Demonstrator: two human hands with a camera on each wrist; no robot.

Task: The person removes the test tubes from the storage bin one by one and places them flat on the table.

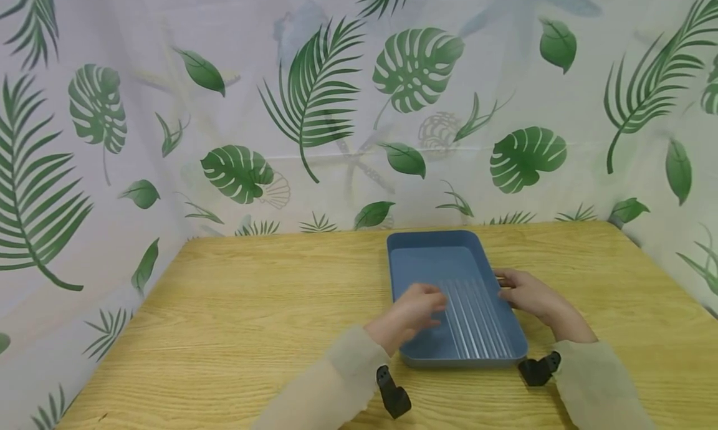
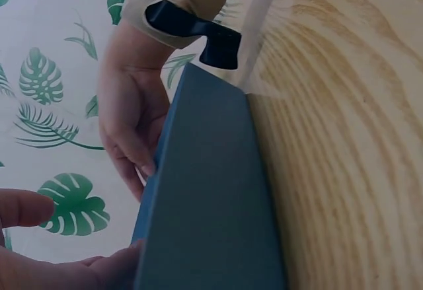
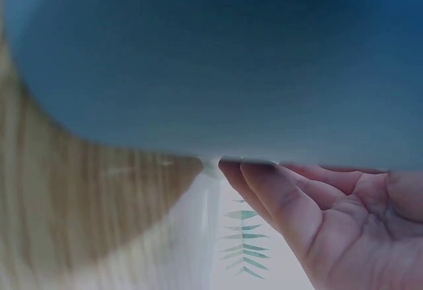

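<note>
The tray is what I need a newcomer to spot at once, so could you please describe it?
Find the yellowish wooden table. Right of its centre in the head view, a left hand is over, and a right hand beside, a shallow rectangular tray. Its blue, raised walls set it apart.

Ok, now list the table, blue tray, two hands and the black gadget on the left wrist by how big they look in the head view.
1. Table
2. Blue tray
3. Left hand and right hand: too alike to rank, and the left is blurred
4. Black gadget
</note>
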